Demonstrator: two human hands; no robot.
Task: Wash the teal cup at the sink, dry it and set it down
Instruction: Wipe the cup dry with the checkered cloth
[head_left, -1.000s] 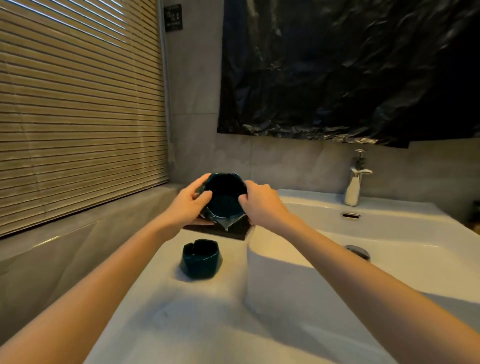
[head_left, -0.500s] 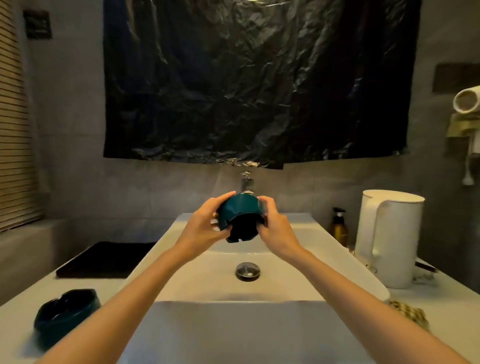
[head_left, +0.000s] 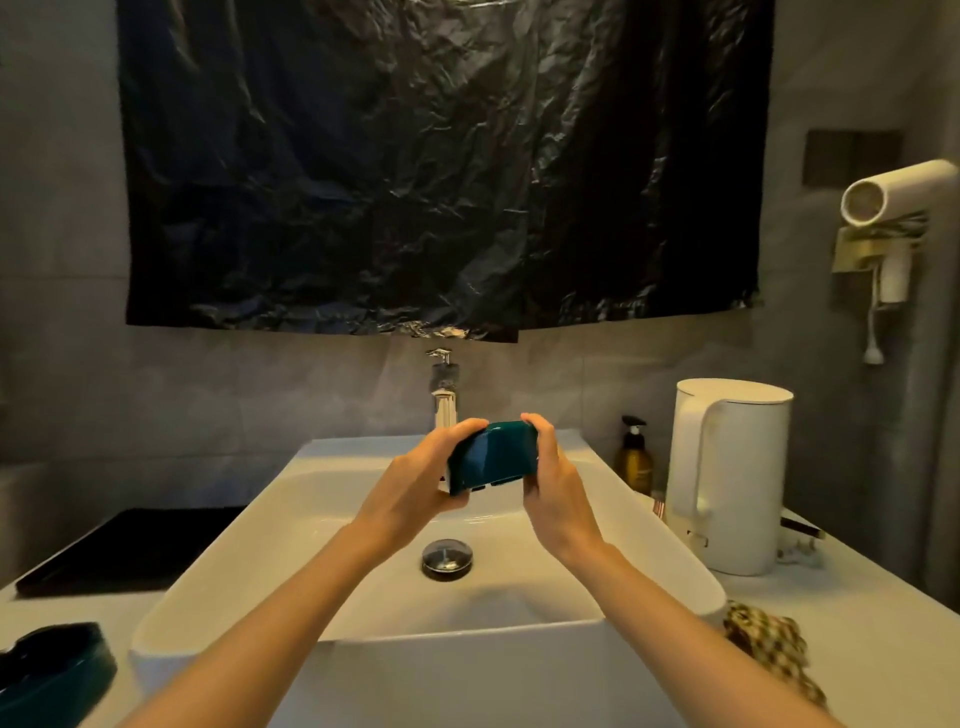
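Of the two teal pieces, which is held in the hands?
The teal cup, gripped by the left hand and right hand above the sink. The other teal piece lies on the counter, far left.

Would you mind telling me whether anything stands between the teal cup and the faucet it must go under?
Nothing visible does. The left hand and right hand hold the teal cup above the sink, directly in front of the faucet, with only air between.

No writing is showing clearly enough to read. The label on the amber bottle (head_left: 635, 464) is blurring out, and the small mark on the white kettle (head_left: 727, 478) is staying illegible.
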